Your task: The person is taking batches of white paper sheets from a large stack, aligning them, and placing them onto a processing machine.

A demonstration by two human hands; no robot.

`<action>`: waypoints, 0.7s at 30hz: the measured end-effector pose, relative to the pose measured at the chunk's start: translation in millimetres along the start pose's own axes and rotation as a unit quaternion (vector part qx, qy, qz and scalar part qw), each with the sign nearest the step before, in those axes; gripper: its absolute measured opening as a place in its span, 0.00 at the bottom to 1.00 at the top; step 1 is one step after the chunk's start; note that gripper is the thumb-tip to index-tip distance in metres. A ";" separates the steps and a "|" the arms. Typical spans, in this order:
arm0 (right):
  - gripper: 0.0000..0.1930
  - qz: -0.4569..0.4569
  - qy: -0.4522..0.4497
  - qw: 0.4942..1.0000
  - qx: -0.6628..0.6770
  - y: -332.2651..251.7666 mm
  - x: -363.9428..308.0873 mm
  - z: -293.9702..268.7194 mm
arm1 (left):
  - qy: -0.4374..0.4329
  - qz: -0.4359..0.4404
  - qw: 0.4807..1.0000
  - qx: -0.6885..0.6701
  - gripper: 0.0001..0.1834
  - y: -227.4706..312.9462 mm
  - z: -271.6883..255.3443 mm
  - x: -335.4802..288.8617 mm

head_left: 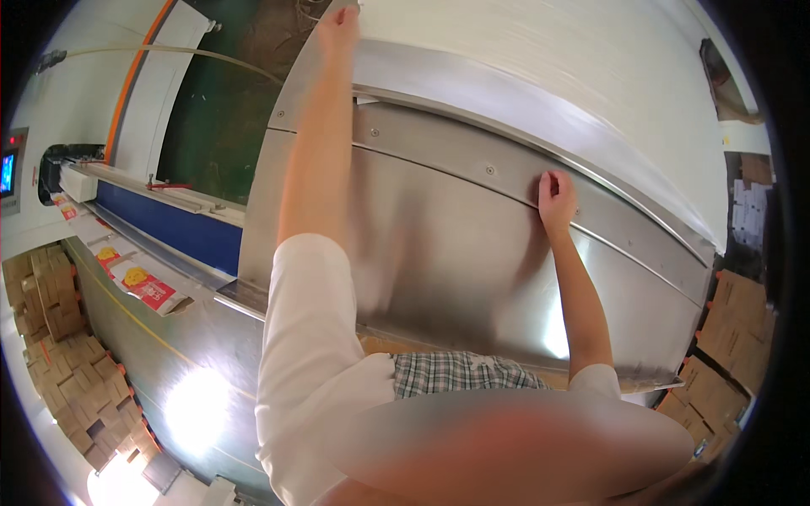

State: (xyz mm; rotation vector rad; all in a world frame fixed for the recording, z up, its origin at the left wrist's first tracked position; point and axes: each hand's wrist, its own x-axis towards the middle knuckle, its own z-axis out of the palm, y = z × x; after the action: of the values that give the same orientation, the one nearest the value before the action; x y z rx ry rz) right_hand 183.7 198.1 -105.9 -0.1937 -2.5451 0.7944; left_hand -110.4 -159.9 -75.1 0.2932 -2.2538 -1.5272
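My left hand (340, 29) is stretched far out to the top of the view, beside the left edge of a wide white sheet-like surface (506, 38). Its fingers are closed, and what they hold, if anything, is hidden. Bent at the elbow, my right arm brings my right hand (557, 201) over the brushed stainless steel panel (447, 244). The fingers there are curled in, with nothing showing between them. A raised metal rail (540, 152) runs between that hand and the white surface.
At left, a blue conveyor belt (169, 221) runs beside a row of printed red and white cartons (139, 282). Stacked brown boxes (80, 392) stand at lower left, more boxes (730, 325) at right. A control screen (8, 173) sits at the far left.
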 end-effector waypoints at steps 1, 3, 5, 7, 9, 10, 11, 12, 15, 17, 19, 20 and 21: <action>0.05 0.000 0.004 1.000 0.005 -2.1 -0.1 -0.1 | -0.003 -0.018 1.000 -0.010 0.15 -6.6 7.0 5.8; 0.05 0.000 0.007 1.000 0.012 -7.4 0.7 2.2 | 0.016 -0.022 0.996 -0.086 0.14 -20.4 17.8 14.0; 0.04 0.004 -0.001 1.000 0.001 -6.7 0.0 -1.1 | 0.023 -0.031 0.985 -0.168 0.13 -24.8 32.9 12.7; 0.04 0.011 -0.006 1.000 -0.002 -7.5 1.8 -2.6 | 0.012 -0.005 0.975 -0.222 0.12 -26.9 38.8 17.2; 0.04 0.015 -0.012 1.000 0.000 -10.5 2.3 -2.1 | -0.007 -0.015 0.979 -0.204 0.12 -32.7 35.2 23.8; 0.04 0.017 -0.011 1.000 0.002 -11.1 3.0 -2.2 | -0.026 -0.024 0.982 -0.187 0.11 -34.1 32.5 26.7; 0.04 0.019 -0.011 1.000 0.005 -12.3 3.5 -1.9 | -0.026 -0.023 0.982 -0.187 0.11 -36.5 25.6 29.2; 0.04 0.019 -0.010 1.000 0.007 -13.0 3.5 -0.7 | -0.077 -0.023 0.980 -0.183 0.11 -39.2 15.6 31.2; 0.04 0.012 -0.011 1.000 -0.013 -4.9 2.6 -4.7 | -0.157 -0.052 0.969 -0.185 0.11 -29.1 10.2 14.2; 0.03 0.005 -0.011 1.000 -0.004 -8.8 3.7 -4.7 | -0.176 -0.075 0.965 -0.179 0.10 -21.2 -3.2 9.4; 0.03 0.007 -0.009 1.000 0.000 -8.3 1.9 -4.3 | -0.237 -0.120 0.942 -0.203 0.10 -18.1 -13.4 8.4; 0.03 0.010 -0.008 1.000 0.001 -8.2 1.0 -4.1 | -0.235 -0.119 0.943 -0.202 0.10 -15.5 -17.4 7.9; 0.03 0.009 -0.008 1.000 0.003 -8.0 0.4 -4.3 | -0.249 -0.112 0.945 -0.179 0.10 -12.5 -19.7 8.0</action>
State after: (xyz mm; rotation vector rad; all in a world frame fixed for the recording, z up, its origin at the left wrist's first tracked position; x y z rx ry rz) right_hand 185.4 193.8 -98.2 -0.2090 -2.5584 0.8129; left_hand -109.6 -184.3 -78.6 0.0570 -2.2850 -2.3078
